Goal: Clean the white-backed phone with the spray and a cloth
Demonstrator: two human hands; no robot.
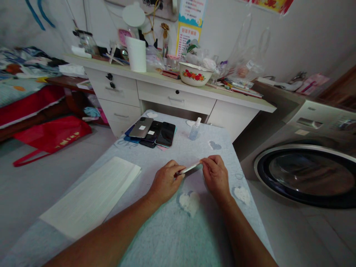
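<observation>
Over the middle of the cloth-covered table, my left hand (167, 180) pinches the left end of a thin, pale-edged phone (191, 168) between thumb and fingers. The phone is seen almost edge-on, so its faces are hidden. At its other end, the closed fingertips of my right hand (215, 174) grip the far corner. Beyond my hands lies a cluster of phones, with a grey phone (141, 127) on top at the left and a black-screened phone (166, 134) at the right. A clear spray bottle (194, 129) with a white cap stands upright to their right.
A stack of pale paper sheets (93, 196) lies on the table's left side. Behind the table is a white desk (172, 94) carrying a flowered enamel bowl (196, 75) and a white container (137, 54). A washing machine (308, 155) stands at right, a red bag (55, 135) at left.
</observation>
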